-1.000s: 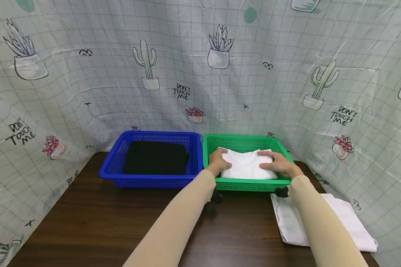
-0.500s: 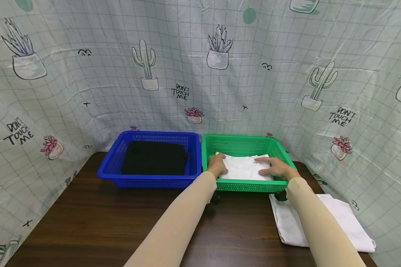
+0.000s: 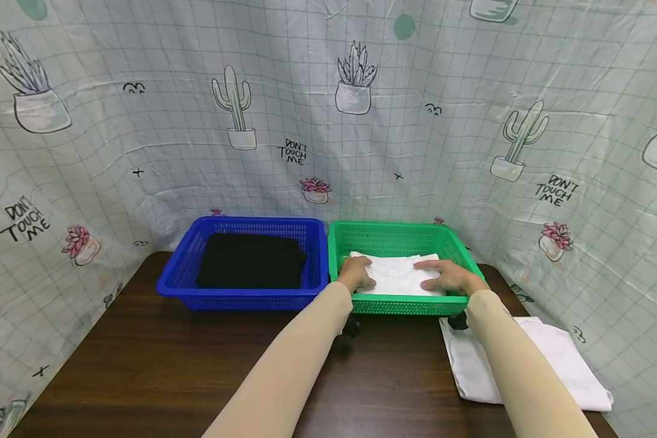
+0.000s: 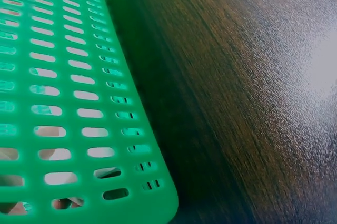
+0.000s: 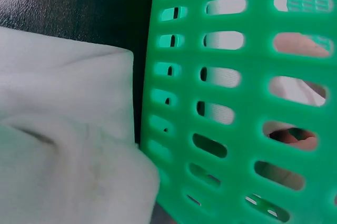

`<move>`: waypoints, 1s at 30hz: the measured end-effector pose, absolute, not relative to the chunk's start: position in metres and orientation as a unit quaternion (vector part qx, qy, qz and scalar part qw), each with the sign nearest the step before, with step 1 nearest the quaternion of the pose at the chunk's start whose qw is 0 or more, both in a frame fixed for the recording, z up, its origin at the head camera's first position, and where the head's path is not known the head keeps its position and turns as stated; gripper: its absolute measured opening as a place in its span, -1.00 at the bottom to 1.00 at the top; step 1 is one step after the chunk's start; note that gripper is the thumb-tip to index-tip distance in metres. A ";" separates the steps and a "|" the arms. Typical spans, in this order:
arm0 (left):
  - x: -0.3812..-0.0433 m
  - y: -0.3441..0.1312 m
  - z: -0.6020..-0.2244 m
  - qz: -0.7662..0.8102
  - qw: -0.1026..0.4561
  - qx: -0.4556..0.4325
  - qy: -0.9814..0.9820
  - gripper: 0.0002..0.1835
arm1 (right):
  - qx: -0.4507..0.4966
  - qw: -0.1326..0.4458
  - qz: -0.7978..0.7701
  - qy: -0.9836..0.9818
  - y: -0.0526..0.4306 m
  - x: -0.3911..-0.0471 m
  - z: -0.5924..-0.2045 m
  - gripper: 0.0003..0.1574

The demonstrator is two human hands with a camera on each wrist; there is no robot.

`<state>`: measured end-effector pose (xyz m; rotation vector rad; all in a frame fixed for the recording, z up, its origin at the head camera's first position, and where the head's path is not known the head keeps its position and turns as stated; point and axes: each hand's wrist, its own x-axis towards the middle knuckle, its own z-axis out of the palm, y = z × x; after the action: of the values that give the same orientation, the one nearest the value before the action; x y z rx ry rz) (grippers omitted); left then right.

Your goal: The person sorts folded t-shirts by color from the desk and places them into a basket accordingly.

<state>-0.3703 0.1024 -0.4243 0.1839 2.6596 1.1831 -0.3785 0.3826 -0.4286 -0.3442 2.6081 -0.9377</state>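
Note:
A folded white T-shirt (image 3: 396,274) lies low inside the green basket (image 3: 410,305). At its left side my left hand (image 3: 354,272) grips it, thumb on top. My right hand (image 3: 451,277) holds the right side, with index finger and thumb over the cloth and the other fingers out of sight. Through the slots of the green basket (image 4: 84,95) in the left wrist view, white cloth shows in pieces. Parts of the right hand (image 5: 297,44) appear behind the slots in the right wrist view.
To the left, touching or nearly touching the green basket, stands a blue basket (image 3: 241,300) with folded black cloth (image 3: 249,261) in it. Another folded white cloth (image 3: 558,359) lies on the dark wooden table (image 3: 197,371), partly under the right forearm. A patterned curtain (image 3: 285,109) hangs behind.
Both hands have lowered the white T-shirt deeper into the green basket, and it now lies flatter. Over the last half second, the hands have barely moved.

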 end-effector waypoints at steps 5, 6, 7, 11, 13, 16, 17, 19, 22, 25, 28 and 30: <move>-0.354 0.099 -0.406 0.425 0.127 0.060 0.894 -0.41 | -0.117 0.176 -0.336 0.918 0.382 -0.376 -0.426 -0.16; -0.355 0.099 -0.406 0.431 0.131 0.058 0.891 -0.41 | -0.113 0.178 -0.341 0.916 0.382 -0.375 -0.425 -0.15; -0.356 0.100 -0.406 0.432 0.132 0.057 0.890 -0.41 | -0.111 0.180 -0.344 0.915 0.381 -0.375 -0.424 -0.15; -0.361 0.101 -0.408 0.426 0.136 0.055 0.893 -0.39 | -0.106 0.188 -0.357 0.909 0.380 -0.373 -0.418 -0.13; -0.362 0.100 -0.407 0.419 0.138 0.060 0.896 -0.38 | -0.105 0.193 -0.351 0.910 0.379 -0.372 -0.412 -0.10; -0.360 0.098 -0.402 0.412 0.140 0.075 0.897 -0.36 | -0.111 0.199 -0.335 0.914 0.380 -0.369 -0.399 -0.06; -0.358 0.097 -0.399 0.412 0.139 0.081 0.897 -0.36 | -0.113 0.199 -0.330 0.916 0.381 -0.367 -0.394 -0.07; -0.356 0.095 -0.391 0.415 0.134 0.091 0.895 -0.36 | -0.120 0.197 -0.324 0.917 0.382 -0.362 -0.380 -0.09; -0.350 0.094 -0.380 0.426 0.128 0.108 0.889 -0.37 | -0.134 0.177 -0.322 0.920 0.385 -0.349 -0.357 -0.16; -0.340 0.092 -0.369 0.440 0.119 0.132 0.880 -0.38 | -0.149 0.150 -0.325 0.922 0.391 -0.329 -0.337 -0.22; -0.324 0.089 -0.358 0.458 0.110 0.169 0.866 -0.37 | -0.166 0.118 -0.324 0.924 0.402 -0.305 -0.324 -0.28; -0.313 0.088 -0.353 0.470 0.106 0.198 0.854 -0.37 | -0.178 0.100 -0.325 0.924 0.414 -0.287 -0.318 -0.33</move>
<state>-0.3126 0.0878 -0.3533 0.5840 2.5143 1.3827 -0.2870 0.4138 -0.3183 -0.5271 2.7308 -0.9600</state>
